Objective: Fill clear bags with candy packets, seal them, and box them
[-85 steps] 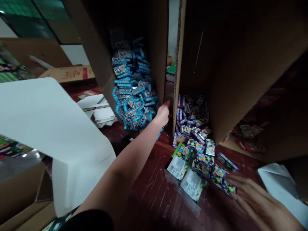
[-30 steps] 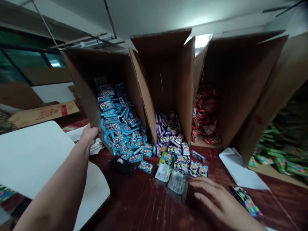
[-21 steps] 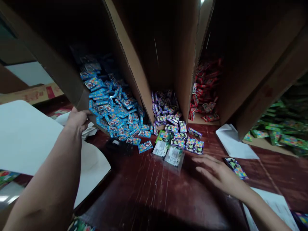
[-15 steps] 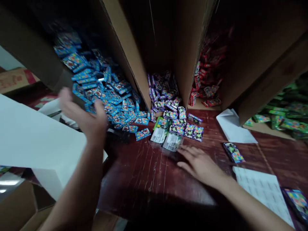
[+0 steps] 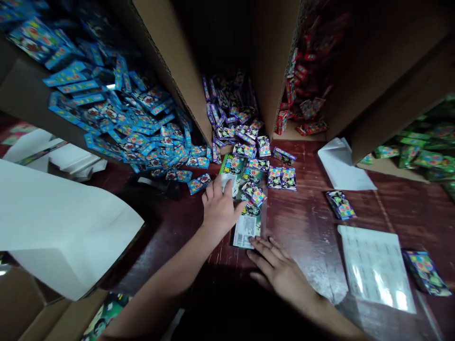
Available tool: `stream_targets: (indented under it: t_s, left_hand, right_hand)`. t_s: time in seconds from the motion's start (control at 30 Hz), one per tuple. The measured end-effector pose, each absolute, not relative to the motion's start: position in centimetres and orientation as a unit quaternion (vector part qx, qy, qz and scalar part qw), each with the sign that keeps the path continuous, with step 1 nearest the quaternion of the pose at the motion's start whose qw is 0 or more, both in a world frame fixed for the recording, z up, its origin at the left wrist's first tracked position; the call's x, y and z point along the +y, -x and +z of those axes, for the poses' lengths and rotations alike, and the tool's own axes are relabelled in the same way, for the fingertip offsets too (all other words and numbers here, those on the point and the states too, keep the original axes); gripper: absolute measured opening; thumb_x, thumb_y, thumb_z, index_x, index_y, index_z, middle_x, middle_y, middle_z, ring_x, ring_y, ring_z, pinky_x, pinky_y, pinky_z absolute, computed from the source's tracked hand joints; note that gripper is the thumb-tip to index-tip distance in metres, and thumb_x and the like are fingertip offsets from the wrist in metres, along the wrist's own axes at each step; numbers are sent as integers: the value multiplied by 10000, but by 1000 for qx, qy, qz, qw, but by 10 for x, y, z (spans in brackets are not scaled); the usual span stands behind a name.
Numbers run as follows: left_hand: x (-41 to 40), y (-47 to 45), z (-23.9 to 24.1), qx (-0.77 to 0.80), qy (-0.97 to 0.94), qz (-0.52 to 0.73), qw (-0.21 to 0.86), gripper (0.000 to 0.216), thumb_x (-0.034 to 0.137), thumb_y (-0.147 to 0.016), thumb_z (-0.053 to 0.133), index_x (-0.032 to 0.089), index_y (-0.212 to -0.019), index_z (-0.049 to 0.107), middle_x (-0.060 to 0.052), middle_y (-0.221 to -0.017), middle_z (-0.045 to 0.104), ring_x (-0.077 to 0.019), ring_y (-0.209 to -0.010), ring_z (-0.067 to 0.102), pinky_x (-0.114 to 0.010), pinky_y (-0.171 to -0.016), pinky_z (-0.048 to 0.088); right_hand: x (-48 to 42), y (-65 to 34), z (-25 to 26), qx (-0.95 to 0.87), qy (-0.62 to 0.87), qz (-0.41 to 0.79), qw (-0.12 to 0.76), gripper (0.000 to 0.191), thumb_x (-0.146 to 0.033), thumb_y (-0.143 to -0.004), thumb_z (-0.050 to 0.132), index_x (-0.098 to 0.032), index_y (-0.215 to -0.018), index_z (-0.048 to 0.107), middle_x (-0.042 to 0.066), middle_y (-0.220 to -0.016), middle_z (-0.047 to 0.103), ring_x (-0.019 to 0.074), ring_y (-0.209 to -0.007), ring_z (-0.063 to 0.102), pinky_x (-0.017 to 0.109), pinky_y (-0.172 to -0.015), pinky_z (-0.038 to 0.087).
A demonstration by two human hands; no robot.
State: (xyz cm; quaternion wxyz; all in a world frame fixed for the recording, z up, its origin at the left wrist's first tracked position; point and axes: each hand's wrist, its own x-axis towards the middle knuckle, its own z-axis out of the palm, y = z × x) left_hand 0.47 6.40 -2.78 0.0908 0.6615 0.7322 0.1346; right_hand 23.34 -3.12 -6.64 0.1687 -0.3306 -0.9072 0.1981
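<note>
My left hand (image 5: pixel 221 208) lies palm down with its fingers spread, on or just over the left edge of the green printed packaging in the middle of the table. My right hand (image 5: pixel 276 266) reaches its outstretched fingertips to the lower edge of the nearer green printed bag (image 5: pixel 254 222), which has a white barcode label. A second green printed bag (image 5: pixel 232 164) lies behind, partly covered by my left hand. Small purple packets (image 5: pixel 254 194) rest on and around these bags. Neither hand is closed on anything.
Upright cardboard boxes hold blue packets (image 5: pixel 142 137), purple packets (image 5: pixel 231 106), red packets (image 5: pixel 313 106) and green packets (image 5: pixel 432 147). At right lie white paper (image 5: pixel 344 163), a label sheet (image 5: pixel 378 267) and dark packs (image 5: pixel 340 205). A large white flap (image 5: pixel 71 227) stands at left.
My left hand has swung from beside the blue packets to the middle bags. The nearer green bag has slid toward me, with my right hand at its edge. A purple packet now lies on it.
</note>
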Motion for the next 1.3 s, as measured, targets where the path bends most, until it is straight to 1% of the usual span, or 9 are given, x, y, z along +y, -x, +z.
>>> stream_targets:
  t_s: [0.2, 0.4, 0.57, 0.73, 0.87, 1.0, 1.1, 1.2, 1.3]
  left_hand:
    - [17, -47, -42, 716, -668, 125, 157, 606, 285, -909, 611, 108, -1463, 440, -212, -1496, 434, -403, -1293, 459, -570, -1078, 414]
    - [0, -39, -46, 703, -576, 269, 319, 765, 245, -854, 663, 176, -1538, 327, -181, -1615, 292, -359, -1499, 280, -556, -1220, 276]
    - [16, -30, -33, 677, -312, 425, 513, 802, 319, -784, 762, 226, -1488, 389, -163, -1498, 459, -251, -1089, 651, -400, -902, 565]
    - [17, -32, -35, 653, -345, 424, 525, 756, 207, -750, 749, 212, -1443, 450, -128, -1340, 601, -143, -833, 629, -343, -819, 554]
    - [-12, -40, -36, 671, -342, 433, 495, 596, 196, -740, 731, 227, -1308, 553, -117, -1345, 585, -209, -1035, 642, -391, -935, 540]
    - [-40, -42, -27, 624, -212, 484, 576, 597, 273, -759, 771, 273, -1308, 537, -94, -1440, 533, -259, -1331, 533, -393, -1060, 487]
    - [-38, -42, -25, 605, -168, 466, 623, 671, 284, -735, 803, 245, -1344, 523, -122, -1334, 620, -269, -1220, 612, -409, -1014, 507]
    - [-24, -41, -27, 587, -305, 406, 631, 496, 292, -791, 757, 190, -1256, 617, -116, -1168, 704, -277, -1093, 650, -429, -988, 504]
    - [-17, -39, -26, 563, -465, 366, 577, 406, 255, -887, 633, 224, -1292, 635, -81, -1202, 699, -268, -1107, 631, -426, -1033, 467]
  right_hand:
    - [50, -231, -44, -892, 310, 280, 173, 393, -76, -991, 413, -209, -1211, 710, 65, -1242, 722, 196, -1273, 589, 382, -1110, 493]
    - [99, -220, -73, -883, 425, 150, 128, 496, -300, -1048, 431, -82, -1491, 482, 174, -1581, 425, 315, -1469, 388, 556, -1234, 278]
    - [59, -206, -79, -868, 461, 134, 128, 542, -370, -1055, 418, -96, -1523, 428, 179, -1636, 317, 318, -1533, 261, 582, -1244, 220]
    - [46, -212, -63, -871, 434, 172, 153, 504, -404, -1052, 424, -155, -1488, 474, 150, -1580, 431, 297, -1464, 391, 575, -1230, 280]
    - [55, -213, -69, -875, 434, 145, 156, 473, -336, -1055, 415, -155, -1489, 473, 128, -1592, 422, 295, -1487, 353, 568, -1242, 257]
    - [44, -202, -83, -864, 467, 119, 148, 459, -323, -1061, 406, -160, -1483, 479, 130, -1586, 433, 308, -1490, 337, 601, -1239, 208]
    - [28, -192, -82, -841, 503, 119, 158, 453, -336, -1054, 418, -144, -1454, 507, 169, -1566, 442, 352, -1479, 331, 653, -1214, 206]
    - [19, -192, -73, -829, 503, 163, 181, 443, -322, -1062, 369, -158, -1456, 489, 177, -1528, 467, 357, -1446, 368, 684, -1188, 235]
    - [24, -208, -56, -822, 470, 226, 228, 476, -358, -1059, 396, -164, -1493, 415, 178, -1484, 491, 317, -1397, 427, 588, -1170, 352]
